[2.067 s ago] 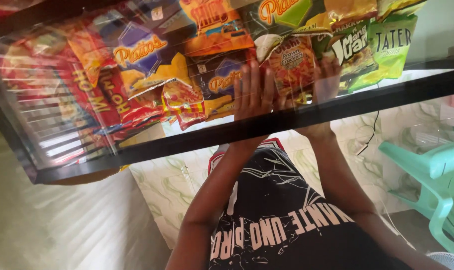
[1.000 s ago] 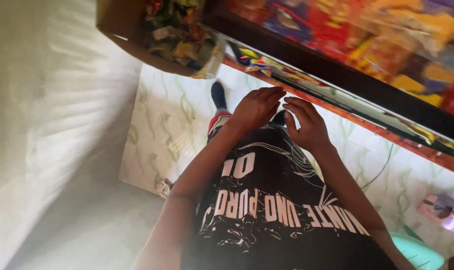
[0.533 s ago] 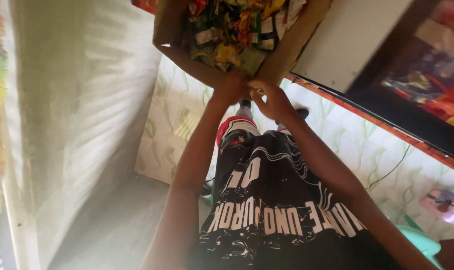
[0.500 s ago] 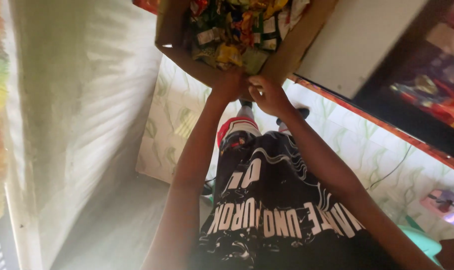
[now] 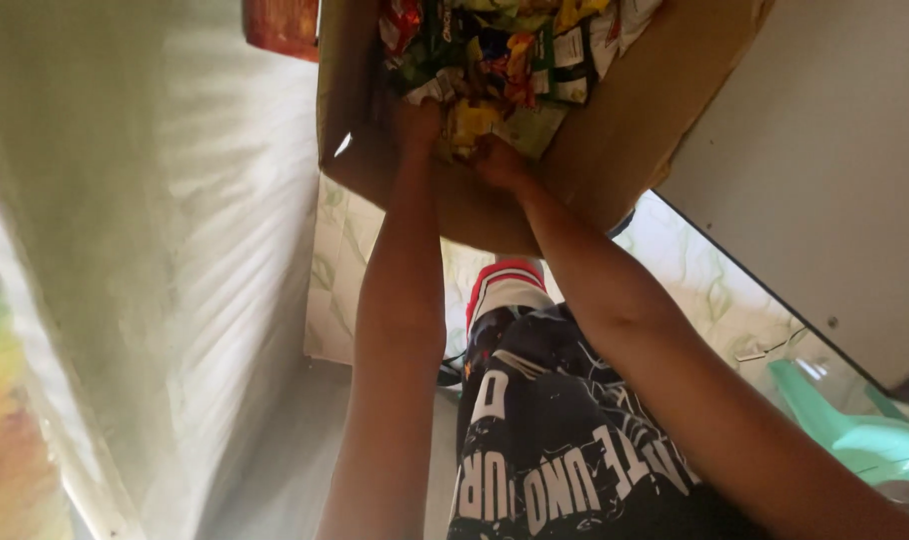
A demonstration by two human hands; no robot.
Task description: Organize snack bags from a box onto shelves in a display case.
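Both my hands reach into the brown cardboard box (image 5: 615, 130) full of colourful snack packets (image 5: 515, 60). My left hand (image 5: 420, 120) and right hand (image 5: 497, 162) touch the packets; whether my fingers pinch anything, I cannot tell.

The cardboard box (image 5: 615, 150) is brown corrugated board, matt and slightly rough, its near wall creased and dull. Inside it lie snack packets (image 5: 515, 60) of thin plastic film, glossy and crinkled, catching light on their folds. The left hand (image 5: 415, 120) and right hand (image 5: 500, 165) press into that film at the box's near edge. The shorts (image 5: 555, 430) are dark printed cloth, soft and matt. The chair (image 5: 855, 430) at the lower right is smooth moulded plastic, mint green, faintly shiny. The pale floor covering (image 5: 675, 270) looks like patterned vinyl sheet, though blur makes that unsure.
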